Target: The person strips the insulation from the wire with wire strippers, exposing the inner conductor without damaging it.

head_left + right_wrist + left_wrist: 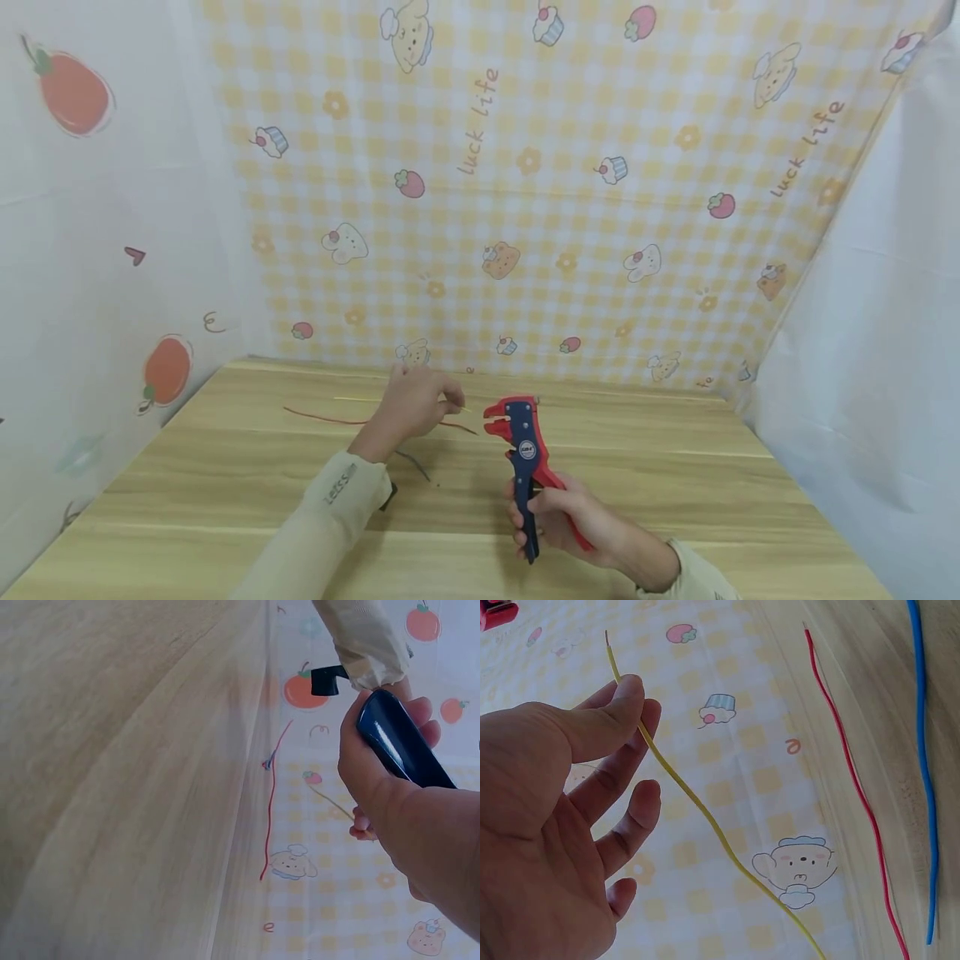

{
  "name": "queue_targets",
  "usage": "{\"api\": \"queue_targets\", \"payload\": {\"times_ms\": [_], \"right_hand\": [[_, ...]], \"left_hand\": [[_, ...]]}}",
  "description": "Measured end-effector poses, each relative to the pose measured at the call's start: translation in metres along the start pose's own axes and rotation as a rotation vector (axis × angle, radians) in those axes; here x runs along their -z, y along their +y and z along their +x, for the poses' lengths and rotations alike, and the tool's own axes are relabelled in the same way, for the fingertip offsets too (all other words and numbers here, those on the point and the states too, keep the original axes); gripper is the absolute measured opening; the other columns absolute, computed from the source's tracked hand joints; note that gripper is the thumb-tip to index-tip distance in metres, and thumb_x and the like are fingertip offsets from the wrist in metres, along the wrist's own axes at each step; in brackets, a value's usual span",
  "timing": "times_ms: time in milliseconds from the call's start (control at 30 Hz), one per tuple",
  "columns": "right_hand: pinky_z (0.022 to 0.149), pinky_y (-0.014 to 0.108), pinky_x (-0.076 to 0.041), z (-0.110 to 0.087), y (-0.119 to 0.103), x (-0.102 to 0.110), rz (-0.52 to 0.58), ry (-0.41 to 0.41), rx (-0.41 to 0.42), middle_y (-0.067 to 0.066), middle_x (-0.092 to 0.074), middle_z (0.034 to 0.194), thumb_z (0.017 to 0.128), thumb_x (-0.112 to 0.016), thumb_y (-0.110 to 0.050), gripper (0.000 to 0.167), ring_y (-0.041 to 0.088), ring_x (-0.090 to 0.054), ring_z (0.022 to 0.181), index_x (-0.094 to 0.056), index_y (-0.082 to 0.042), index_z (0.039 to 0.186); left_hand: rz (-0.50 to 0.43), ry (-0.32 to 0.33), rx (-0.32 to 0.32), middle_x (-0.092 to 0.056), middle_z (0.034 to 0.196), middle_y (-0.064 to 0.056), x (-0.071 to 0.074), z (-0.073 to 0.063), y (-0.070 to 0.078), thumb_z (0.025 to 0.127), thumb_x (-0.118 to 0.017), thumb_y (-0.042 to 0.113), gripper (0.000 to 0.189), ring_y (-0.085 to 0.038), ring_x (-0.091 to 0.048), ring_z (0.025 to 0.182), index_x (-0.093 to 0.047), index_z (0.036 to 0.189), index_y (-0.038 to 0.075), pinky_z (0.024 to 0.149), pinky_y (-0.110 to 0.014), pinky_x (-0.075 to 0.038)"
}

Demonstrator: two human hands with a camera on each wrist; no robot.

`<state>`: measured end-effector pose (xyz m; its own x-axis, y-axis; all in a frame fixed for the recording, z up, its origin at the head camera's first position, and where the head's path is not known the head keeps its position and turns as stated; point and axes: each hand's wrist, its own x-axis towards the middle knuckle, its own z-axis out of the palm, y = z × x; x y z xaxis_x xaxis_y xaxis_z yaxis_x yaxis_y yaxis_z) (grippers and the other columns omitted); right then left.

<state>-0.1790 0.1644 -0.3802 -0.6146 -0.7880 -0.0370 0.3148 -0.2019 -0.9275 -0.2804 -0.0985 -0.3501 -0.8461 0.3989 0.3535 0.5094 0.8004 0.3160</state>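
Wood-grain tabletop point(675, 467): red plastic-coated wire point(855, 780) and blue plastic-coated wire point(924, 750) lie loose; a dragging sleeve could shift them.
Red-and-navy wire stripper point(525, 442): raised, mouth gaping leftward; right hand point(577, 517) wraps the handles; a careless squeeze might nip a finger.
Thin yellow wire point(705, 814): held up left of the stripper, pinched near one end by left hand's point(562, 772) thumb and finger; a loose pinch might let it slip.
Bare tip point(607, 637): could bend if bumped (looks coppery).
Hidden, head view: left arm covers parts of red and blue wires.
Cut off, left wrist view: yellow's far end.
Grip pressure: cannot tell.
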Motion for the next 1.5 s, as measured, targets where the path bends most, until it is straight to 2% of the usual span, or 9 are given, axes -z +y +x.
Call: {"api": "queue_targets", "payload": {"times_ms": [100, 233, 333, 567, 700, 833, 1000, 1233, 1500], "right_hand": [[0.087, 0.039, -0.051, 0.0, 0.001, 0.0, -0.003, -0.003, 0.003, 0.002, -0.06, 0.098, 0.093, -0.04, -0.006, 0.029, 0.017, -0.062, 0.086, -0.048, -0.005, 0.121], [0.087, 0.039, -0.051, -0.001, 0.002, -0.001, -0.007, -0.003, 0.001, 0.002, -0.06, 0.097, 0.093, -0.04, -0.006, 0.028, 0.017, -0.062, 0.086, -0.048, -0.005, 0.12], [0.087, 0.038, -0.051, -0.002, 0.001, -0.001, -0.006, -0.006, -0.005, 0.002, -0.06, 0.097, 0.094, -0.038, -0.007, 0.028, 0.016, -0.062, 0.086, -0.047, -0.005, 0.121], [0.087, 0.038, -0.052, -0.002, 0.002, 0.0, 0.001, -0.014, -0.005, 0.002, -0.06, 0.097, 0.095, -0.037, -0.007, 0.028, 0.016, -0.062, 0.086, -0.047, -0.005, 0.121], [0.086, 0.038, -0.052, -0.002, 0.002, 0.0, 0.0, -0.015, -0.006, 0.002, -0.06, 0.097, 0.095, -0.037, -0.007, 0.028, 0.016, -0.062, 0.086, -0.048, -0.006, 0.121], [0.087, 0.038, -0.051, -0.002, 0.003, 0.0, 0.003, -0.015, -0.01, 0.001, -0.06, 0.097, 0.095, -0.038, -0.007, 0.027, 0.016, -0.062, 0.087, -0.049, -0.007, 0.12], [0.087, 0.037, -0.051, -0.002, 0.004, 0.0, 0.006, -0.016, -0.018, 0.001, -0.06, 0.098, 0.095, -0.038, -0.007, 0.027, 0.016, -0.062, 0.087, -0.049, -0.008, 0.119], [0.087, 0.038, -0.051, -0.002, 0.003, -0.001, -0.001, -0.008, -0.018, 0.001, -0.06, 0.098, 0.094, -0.038, -0.007, 0.027, 0.017, -0.062, 0.086, -0.049, -0.008, 0.119], [0.086, 0.037, -0.051, -0.002, 0.003, -0.003, -0.005, 0.01, -0.037, 0.002, -0.061, 0.096, 0.095, -0.039, -0.008, 0.027, 0.016, -0.061, 0.085, -0.049, -0.006, 0.12]], "left_hand": [[-0.009, -0.027, 0.009, -0.071, 0.084, 0.02, -0.002, 0.0, -0.001, 0.084, -0.079, 0.022, 0.006, -0.015, -0.065, 0.098, -0.077, 0.084, 0.028, 0.1, -0.059, -0.027], [0.009, -0.06, 0.01, -0.072, 0.086, 0.018, -0.006, 0.001, -0.002, 0.085, -0.078, 0.023, 0.005, -0.02, -0.066, 0.105, -0.077, 0.086, 0.027, 0.107, -0.068, -0.02], [0.013, -0.073, 0.012, -0.073, 0.088, 0.016, -0.009, 0.002, -0.003, 0.085, -0.078, 0.023, 0.004, -0.022, -0.065, 0.107, -0.077, 0.086, 0.026, 0.107, -0.07, -0.019], [0.006, -0.127, 0.042, -0.072, 0.088, 0.018, -0.016, 0.003, -0.007, 0.085, -0.077, 0.023, 0.006, -0.02, -0.065, 0.108, -0.076, 0.088, 0.028, 0.11, -0.072, -0.007], [0.015, -0.16, 0.044, -0.073, 0.089, 0.016, -0.019, 0.004, -0.009, 0.085, -0.077, 0.022, 0.005, -0.019, -0.066, 0.104, -0.075, 0.088, 0.027, 0.111, -0.071, -0.007], [0.013, -0.186, 0.043, -0.073, 0.09, 0.013, -0.021, 0.004, -0.012, 0.086, -0.077, 0.021, 0.005, -0.019, -0.066, 0.1, -0.075, 0.089, 0.024, 0.109, -0.067, -0.021], [0.004, -0.213, 0.067, -0.073, 0.094, 0.01, -0.023, 0.004, -0.014, 0.087, -0.076, 0.021, 0.005, -0.02, -0.066, 0.099, -0.075, 0.09, 0.024, 0.098, -0.055, -0.037], [-0.024, -0.244, 0.095, -0.073, 0.097, 0.007, -0.025, 0.006, -0.017, 0.087, -0.076, 0.021, 0.004, -0.019, -0.066, 0.098, -0.073, 0.088, 0.023, 0.092, -0.051, -0.046], [-0.036, -0.249, 0.104, -0.072, 0.094, 0.007, -0.031, 0.009, -0.02, 0.087, -0.076, 0.019, 0.005, -0.018, -0.066, 0.094, -0.072, 0.086, 0.022, 0.086, -0.046, -0.05]]}}
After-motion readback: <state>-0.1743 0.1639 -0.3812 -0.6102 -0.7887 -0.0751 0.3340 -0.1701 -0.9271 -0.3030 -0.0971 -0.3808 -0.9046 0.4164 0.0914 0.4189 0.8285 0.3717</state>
